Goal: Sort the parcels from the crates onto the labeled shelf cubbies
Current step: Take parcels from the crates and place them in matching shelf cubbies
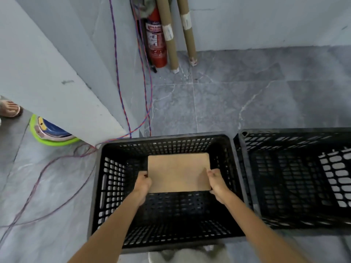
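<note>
Brown cardboard parcel (178, 172) sits flat inside the left black crate (106, 186), its long axis running crosswise between the hands: left hand (142, 182) and right hand (216, 182) each grip a short end, equally near, ready to lift straight up.

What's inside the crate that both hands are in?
One flat brown parcel, gripped at its side edges by the left hand and right hand. The crate floor around it shows only mesh; anything under the parcel is covered.
</note>
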The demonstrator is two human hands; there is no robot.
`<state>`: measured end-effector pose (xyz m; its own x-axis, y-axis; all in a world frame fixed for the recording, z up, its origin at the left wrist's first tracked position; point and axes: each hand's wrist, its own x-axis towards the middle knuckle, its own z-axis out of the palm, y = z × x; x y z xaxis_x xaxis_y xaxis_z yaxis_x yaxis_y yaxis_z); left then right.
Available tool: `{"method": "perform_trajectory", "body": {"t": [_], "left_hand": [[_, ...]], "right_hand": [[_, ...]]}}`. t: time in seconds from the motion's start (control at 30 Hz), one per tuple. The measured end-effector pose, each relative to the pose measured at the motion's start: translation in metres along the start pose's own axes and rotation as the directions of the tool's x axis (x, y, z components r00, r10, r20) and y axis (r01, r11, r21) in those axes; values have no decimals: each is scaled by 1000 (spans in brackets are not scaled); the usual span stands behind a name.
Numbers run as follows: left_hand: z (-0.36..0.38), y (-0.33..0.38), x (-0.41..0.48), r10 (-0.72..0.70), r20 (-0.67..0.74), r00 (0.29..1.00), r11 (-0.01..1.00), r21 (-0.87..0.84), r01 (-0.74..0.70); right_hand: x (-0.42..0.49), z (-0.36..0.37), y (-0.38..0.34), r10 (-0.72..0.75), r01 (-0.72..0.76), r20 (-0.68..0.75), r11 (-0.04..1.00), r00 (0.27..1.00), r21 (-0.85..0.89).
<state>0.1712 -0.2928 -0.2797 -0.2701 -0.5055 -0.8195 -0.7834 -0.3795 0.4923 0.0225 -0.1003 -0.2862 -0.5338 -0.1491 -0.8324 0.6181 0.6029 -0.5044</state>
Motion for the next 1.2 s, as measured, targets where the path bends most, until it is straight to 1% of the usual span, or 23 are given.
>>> {"method": "perform_trajectory", "body": {"t": [0.13,0.2,0.27,0.3,0.33,0.4,0.47,0.57,0.63,0.73,0.83,0.93,0.97,1.0,1.1,1.17,1.2], "left_hand": [[-35,55,-103,-47,30,998,993,-107,50],[-52,94,-168,-52,67,996,982,-180,63],[-68,144,-240,-36,76,996,969,-243,54],[-77,170,-274,-7,74,997,966,-257,26],[-85,198,-307,29,73,997,967,-255,-9],[-102,257,-375,109,76,991,973,-210,-91],[-116,312,-434,197,109,974,971,-159,-179],[-131,395,-514,342,163,926,930,-200,-308],[-140,441,-567,421,187,888,893,-257,-369],[-149,493,-641,544,223,809,831,-280,-481],[-148,520,-703,645,249,723,761,-293,-578],[-144,533,-738,758,325,565,652,-359,-668],[-142,535,-745,790,335,513,612,-372,-698],[-139,537,-753,825,327,460,562,-397,-725],[-127,540,-775,892,237,384,450,-407,-795],[-121,542,-780,924,198,327,382,-432,-817],[-120,543,-782,934,190,301,356,-445,-822]], "right_hand": [[-113,-43,-52,18,-18,5,996,1000,89],[-179,-70,-85,39,-36,-22,990,999,135],[-251,-99,-124,41,-35,-27,981,999,193],[-286,-114,-147,20,-15,-19,975,1000,222],[-319,-131,-171,-17,21,-22,970,1000,242],[-384,-164,-221,-108,120,-63,966,992,227],[-443,-196,-271,-204,220,-94,947,975,233],[-526,-241,-339,-310,339,-147,902,939,268],[-574,-269,-374,-421,447,-151,847,894,286],[-630,-304,-411,-504,553,-227,753,833,358],[-672,-327,-428,-570,633,-284,640,771,435],[-703,-341,-434,-631,699,-321,550,706,457],[-712,-345,-433,-659,730,-337,515,672,449],[-719,-349,-432,-690,761,-351,473,633,444],[-732,-358,-427,-752,813,-366,378,548,442],[-735,-363,-421,-793,822,-329,344,513,455],[-736,-365,-418,-806,812,-297,341,512,474]]}}
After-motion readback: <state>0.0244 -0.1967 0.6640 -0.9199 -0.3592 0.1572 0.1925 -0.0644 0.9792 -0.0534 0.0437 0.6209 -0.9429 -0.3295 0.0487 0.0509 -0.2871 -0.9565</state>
